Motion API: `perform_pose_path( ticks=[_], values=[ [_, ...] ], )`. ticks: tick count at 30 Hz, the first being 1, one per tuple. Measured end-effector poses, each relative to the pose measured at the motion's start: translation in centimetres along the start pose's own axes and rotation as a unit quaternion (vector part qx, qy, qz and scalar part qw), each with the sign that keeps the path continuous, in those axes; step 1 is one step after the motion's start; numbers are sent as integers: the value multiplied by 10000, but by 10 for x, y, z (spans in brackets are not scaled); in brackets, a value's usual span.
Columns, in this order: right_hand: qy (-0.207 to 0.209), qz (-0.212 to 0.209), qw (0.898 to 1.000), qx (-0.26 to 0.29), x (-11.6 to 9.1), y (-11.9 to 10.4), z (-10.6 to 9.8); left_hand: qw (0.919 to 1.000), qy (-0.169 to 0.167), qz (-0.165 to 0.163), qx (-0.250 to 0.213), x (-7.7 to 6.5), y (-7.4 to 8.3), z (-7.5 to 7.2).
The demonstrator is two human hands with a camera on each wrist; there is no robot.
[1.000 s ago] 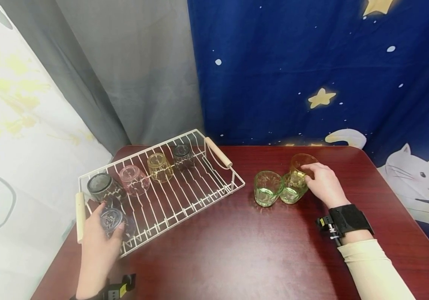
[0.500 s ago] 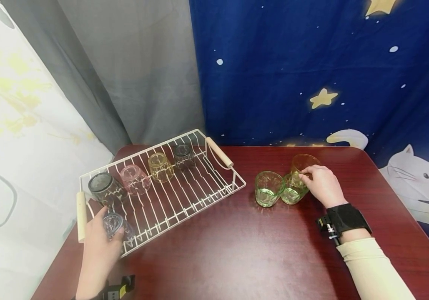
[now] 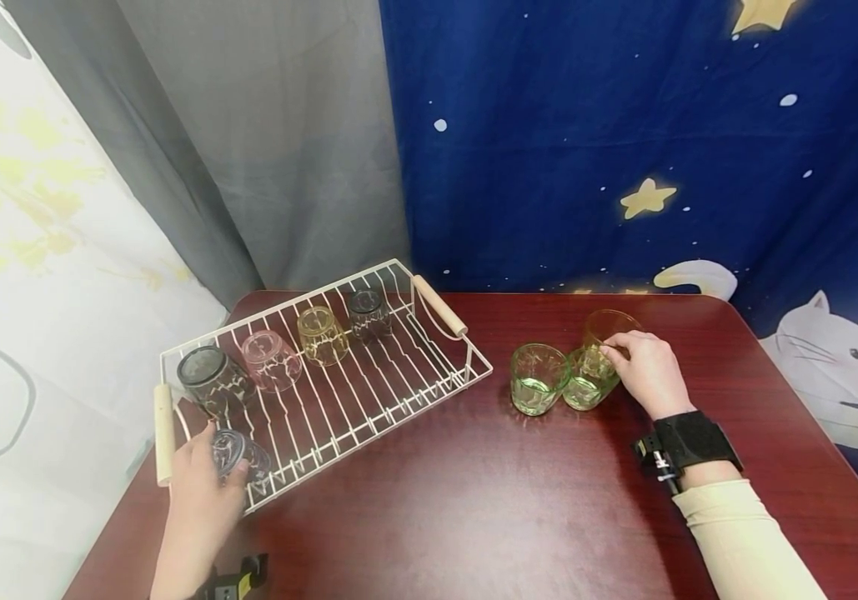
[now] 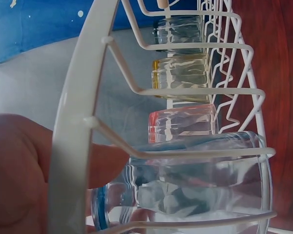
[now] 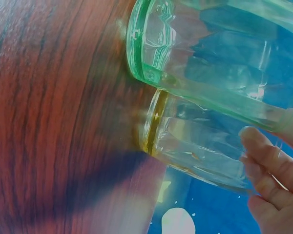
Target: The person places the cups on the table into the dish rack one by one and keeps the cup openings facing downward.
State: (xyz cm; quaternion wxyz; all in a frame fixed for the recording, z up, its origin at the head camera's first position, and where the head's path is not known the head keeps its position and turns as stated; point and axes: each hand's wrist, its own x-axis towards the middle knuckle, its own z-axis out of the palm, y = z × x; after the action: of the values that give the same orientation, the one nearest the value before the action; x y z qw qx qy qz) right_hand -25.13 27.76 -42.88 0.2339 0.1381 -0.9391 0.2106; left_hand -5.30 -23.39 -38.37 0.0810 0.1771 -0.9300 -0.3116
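At the near-left corner of a white wire dish rack, my left hand grips an upside-down blue-tinted drinking glass near its base. The left wrist view shows that glass inside the rack's wires. My right hand pinches the rim of a green drinking glass standing upright on the table. Fingertips lie between the green glass and an amber glass just behind it; whether they touch the amber one I cannot tell. Another green glass stands close by on the left.
Upside down in the rack are a dark grey glass, a pink glass, a yellow glass and a second dark glass. The rack has wooden handles. Curtains hang behind the red-brown table.
My left hand and the blue-tinted glass have shifted slightly down and to the right. My right thumb and fingers have drawn closer together at the green glass's rim. The other glasses stay in place.
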Motion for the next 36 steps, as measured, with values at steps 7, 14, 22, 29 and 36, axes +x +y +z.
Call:
perform_pose_path(
  ticks=[7, 14, 22, 29, 36],
  values=[
    [268, -54, 9996, -5, -1, 1, 2, 9998, -171, -97, 46, 1, 1, -3],
    [500, -47, 9987, -23, -2, 2, 1, 9999, 68, -139, -38, -2, 4, -3],
    [701, 59, 9974, -160, -1, 2, -5, 9995, 243, -198, 80, -3, 8, -4],
    [1014, 9, 9945, -276, -2, -4, -14, 9986, 429, 102, 305, -4, 9, -10],
    [1325, 65, 9911, -115, 3, -15, -28, 9965, 666, 439, 258, -3, 18, -13]
  ],
)
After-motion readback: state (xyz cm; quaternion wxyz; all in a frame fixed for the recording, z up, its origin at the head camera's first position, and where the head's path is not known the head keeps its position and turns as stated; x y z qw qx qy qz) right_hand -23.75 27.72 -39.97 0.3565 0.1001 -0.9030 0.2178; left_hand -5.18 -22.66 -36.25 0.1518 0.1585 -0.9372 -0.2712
